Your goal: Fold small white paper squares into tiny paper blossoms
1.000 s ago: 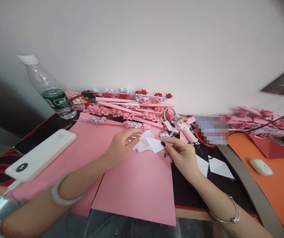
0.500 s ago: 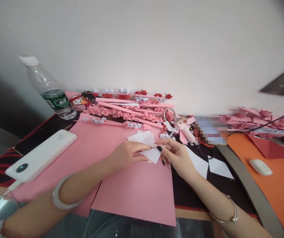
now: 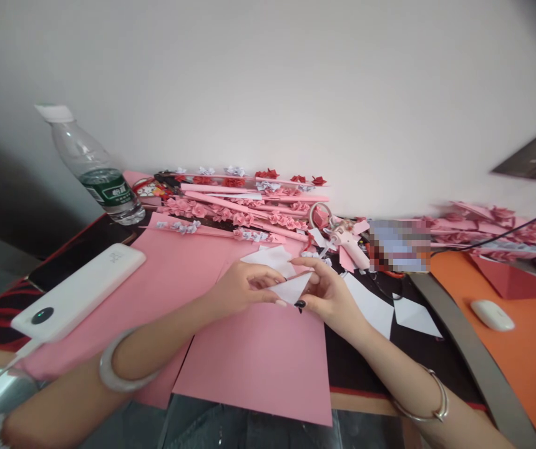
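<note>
A small folded piece of white paper (image 3: 291, 289), triangular in outline, is held between both hands above the pink sheets (image 3: 258, 362). My left hand (image 3: 244, 287) pinches its left side between thumb and fingers. On the other side, my right hand (image 3: 331, 293) grips it, thumb at the lower corner and fingers partly hidden behind the paper. Just behind the hands lies more white paper (image 3: 270, 257) on the pink sheet. To the right of my right hand, white paper pieces (image 3: 374, 305) rest on the black mat.
Paper flower stems (image 3: 230, 215) lie piled along the wall. A water bottle (image 3: 108, 187) and a white power bank (image 3: 80, 292) stand and lie at left. A pink glue gun (image 3: 349, 244) sits behind my right hand. A white earbud case (image 3: 492, 315) is on orange paper (image 3: 520, 368).
The white paper has turned between my fingers, its point now toward the upper right. My right thumb has moved down to its lower corner.
</note>
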Demonstrator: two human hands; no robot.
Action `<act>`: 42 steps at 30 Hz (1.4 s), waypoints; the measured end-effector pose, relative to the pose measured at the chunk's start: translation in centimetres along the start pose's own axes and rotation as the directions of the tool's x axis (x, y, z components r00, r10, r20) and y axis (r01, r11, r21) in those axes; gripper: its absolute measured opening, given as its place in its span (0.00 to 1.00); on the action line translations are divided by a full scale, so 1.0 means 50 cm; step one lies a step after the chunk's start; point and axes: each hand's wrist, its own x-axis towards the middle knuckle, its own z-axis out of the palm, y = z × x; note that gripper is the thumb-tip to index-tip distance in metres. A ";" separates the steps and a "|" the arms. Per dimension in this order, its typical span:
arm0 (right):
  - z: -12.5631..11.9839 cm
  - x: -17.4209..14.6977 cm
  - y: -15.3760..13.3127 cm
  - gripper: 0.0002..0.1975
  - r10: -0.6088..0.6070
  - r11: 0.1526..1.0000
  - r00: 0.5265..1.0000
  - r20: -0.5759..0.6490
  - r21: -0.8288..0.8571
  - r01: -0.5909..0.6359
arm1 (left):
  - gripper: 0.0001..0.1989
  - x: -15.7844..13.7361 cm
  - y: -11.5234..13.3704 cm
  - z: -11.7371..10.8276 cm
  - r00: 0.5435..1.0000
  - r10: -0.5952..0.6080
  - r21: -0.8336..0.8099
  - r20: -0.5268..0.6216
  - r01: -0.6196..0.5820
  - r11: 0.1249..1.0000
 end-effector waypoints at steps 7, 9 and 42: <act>0.003 -0.001 -0.010 0.29 0.025 0.996 1.000 -0.009 -0.091 -0.026 | 0.13 0.003 -0.011 -0.003 0.997 -0.074 -0.129 0.011 0.075 0.989; 0.004 -0.001 -0.012 0.28 0.023 0.992 1.000 -0.019 -0.124 -0.025 | 0.12 0.003 -0.013 -0.003 0.998 -0.069 -0.163 0.010 0.070 0.984; 0.004 0.001 -0.012 0.09 -0.033 0.953 0.998 -0.056 -0.303 0.014 | 0.10 0.003 -0.004 0.003 1.000 -0.012 -0.166 -0.018 0.009 0.986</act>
